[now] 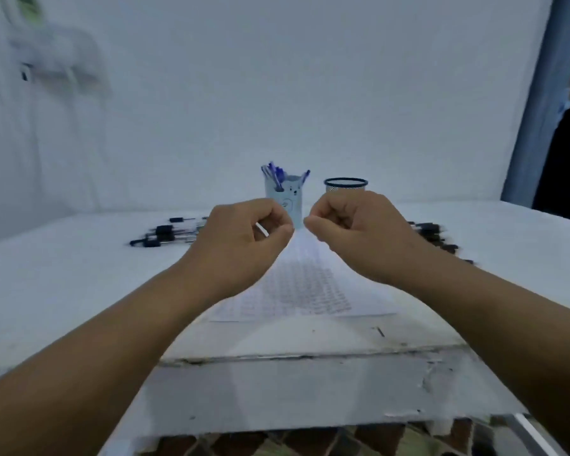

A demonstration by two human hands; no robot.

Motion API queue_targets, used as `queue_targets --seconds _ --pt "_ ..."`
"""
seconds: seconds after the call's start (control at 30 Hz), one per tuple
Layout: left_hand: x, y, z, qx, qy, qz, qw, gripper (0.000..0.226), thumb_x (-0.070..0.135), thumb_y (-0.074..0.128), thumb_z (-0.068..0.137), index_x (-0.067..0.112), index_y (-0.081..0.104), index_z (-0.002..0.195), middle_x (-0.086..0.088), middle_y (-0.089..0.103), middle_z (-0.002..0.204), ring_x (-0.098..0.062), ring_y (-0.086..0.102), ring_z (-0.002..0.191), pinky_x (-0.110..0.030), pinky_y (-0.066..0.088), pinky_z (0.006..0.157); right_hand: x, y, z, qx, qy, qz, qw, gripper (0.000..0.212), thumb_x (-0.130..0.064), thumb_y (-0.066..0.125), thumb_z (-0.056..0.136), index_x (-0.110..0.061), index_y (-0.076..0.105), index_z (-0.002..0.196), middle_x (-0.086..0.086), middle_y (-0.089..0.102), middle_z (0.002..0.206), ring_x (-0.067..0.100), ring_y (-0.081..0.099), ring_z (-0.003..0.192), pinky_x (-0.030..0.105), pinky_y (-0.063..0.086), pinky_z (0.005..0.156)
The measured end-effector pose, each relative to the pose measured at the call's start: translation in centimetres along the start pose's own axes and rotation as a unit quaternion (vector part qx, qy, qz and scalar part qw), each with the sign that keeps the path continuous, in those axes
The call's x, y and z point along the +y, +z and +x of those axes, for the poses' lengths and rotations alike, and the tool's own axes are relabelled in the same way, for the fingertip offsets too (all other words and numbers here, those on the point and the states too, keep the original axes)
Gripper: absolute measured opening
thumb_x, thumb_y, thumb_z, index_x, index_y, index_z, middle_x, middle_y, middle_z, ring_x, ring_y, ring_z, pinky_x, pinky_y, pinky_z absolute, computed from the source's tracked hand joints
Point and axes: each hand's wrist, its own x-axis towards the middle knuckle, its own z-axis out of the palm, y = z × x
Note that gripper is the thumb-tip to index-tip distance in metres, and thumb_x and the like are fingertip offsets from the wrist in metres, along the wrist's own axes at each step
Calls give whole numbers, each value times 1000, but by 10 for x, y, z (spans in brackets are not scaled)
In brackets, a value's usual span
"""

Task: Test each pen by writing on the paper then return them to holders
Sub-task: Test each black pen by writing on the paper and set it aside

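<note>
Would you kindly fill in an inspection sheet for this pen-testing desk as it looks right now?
Surface: white table, front edge chipped.
Job's things: written paper at centre; light blue holder with blue pens; mesh holder, contents not visible; black pens lying left, more black pens right.
Clutter: nothing seen.
Grippers: left hand and right hand raised over the paper, fingers curled; left may pinch something pale, unclear.
Cables: nothing seen.
Surroundings: white wall, blue curtain at right.
</note>
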Motion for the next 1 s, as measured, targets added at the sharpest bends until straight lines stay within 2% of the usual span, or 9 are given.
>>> queue_targets --seconds 0.1,0.23,0.37,0.47,0.57,0.67,0.77,0.9,1.0 --pt "-30 -20 20 5 -29 52 998 12 26 66 93 30 69 83 15 67 78 -8 65 67 -20 47 62 7 21 37 -63 -2 -39 997 21 -32 65 93 -25 64 74 -16 55 58 0 48 54 14 35 56" --pt "-65 -39 55 -9 -51 107 993 11 23 66 92 25 70 83 13 67 79 -6 66 64 -19 48 61 23 42 75 -133 -12 -98 986 14 -35 66 94 -28 67 82 -14 62 74 0 52 64 15 41 63" --pt "-101 -47 87 -60 -72 163 982 10 17 64 91 22 71 84 10 67 90 8 57 57 -6 40 51 41 56 90 -170 -22 -115 979 11 -32 66 95 -24 68 86 -14 62 79 -5 51 64 11 38 62" --pt "-130 -46 96 -86 -82 218 969 13 14 66 86 25 71 85 11 66 96 4 58 70 -3 37 56 57 66 83 -189 -23 -110 976 9 -31 65 96 -25 69 90 -14 64 84 -4 54 73 12 40 67" --pt "-153 -43 93 -99 -79 245 961 20 9 65 83 26 72 88 13 65 100 0 57 89 0 36 68 68 74 78 -191 -50 -123 972 6 -30 67 94 -27 71 90 -16 64 87 -9 54 79 9 40 68" --pt "-164 -47 91 -130 -89 250 955 22 11 67 83 28 74 94 17 62 100 7 54 90 -2 35 71 71 73 80 -191 -44 -107 975 5 -29 69 92 -30 71 88 -17 65 87 -9 54 80 10 42 69" --pt "-169 -52 91 -125 -63 258 956 16 16 73 84 31 73 88 18 64 93 11 54 82 -3 36 68 72 73 79 -191 -41 -97 976 5 -29 69 92 -30 71 88 -17 65 88 -4 55 80 12 46 71" --pt "-174 -53 91 -113 -50 260 958 13 18 78 83 30 74 80 16 69 89 -1 60 84 -13 42 72 73 72 78 -188 -35 -90 977 3 -31 70 92 -31 72 89 -17 66 91 0 57 82 13 48 72" --pt "-175 -51 90 -104 -37 268 957 13 19 74 86 28 72 78 15 67 89 -4 60 88 -15 42 75 73 71 77 -185 -30 -88 978 3 -32 70 92 -32 72 90 -17 67 92 3 59 81 14 48 73"
